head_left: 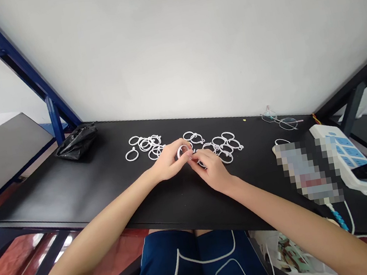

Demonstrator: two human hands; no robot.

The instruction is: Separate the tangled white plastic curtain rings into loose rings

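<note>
clock set on the held ring, 12 toward the wall [189, 39]. we have the black desk [55, 185] as the widest surface, running under everything. on it: black bag [78, 142] between 9 and 10 o'clock, white power strip [349, 150] between 3 and 4, pixelated device [303, 169] nearer 4, glasses [287, 123] between 2 and 3.

both hands meet mid-desk. left hand [169, 160] comes in from 8 o'clock, its fingers curled around the held ring [178, 151]. right hand [213, 170] comes in from 4 o'clock; its fingers are narrow, tips together at the ring's near right edge. whether they pinch the ring itself or a small part on it, we can't tell.

step in hand, as we judge it: two-handed fine work on one ring, left steadying, right working the edge. next move calls for a steady left hold and small, precise right fingertip control; we'd watch for the thin ring slipping or turning.

loose rings: right heap [225, 144] at 3 o'clock, overlapping; left heap [149, 143] between 9 and 10, also overlapping, one lone ring [132, 159] just beside it. ring look: white, slim, round, smooth; several loose ones show a tiny eyelet. the held one's eyelet we can't make out.
</note>
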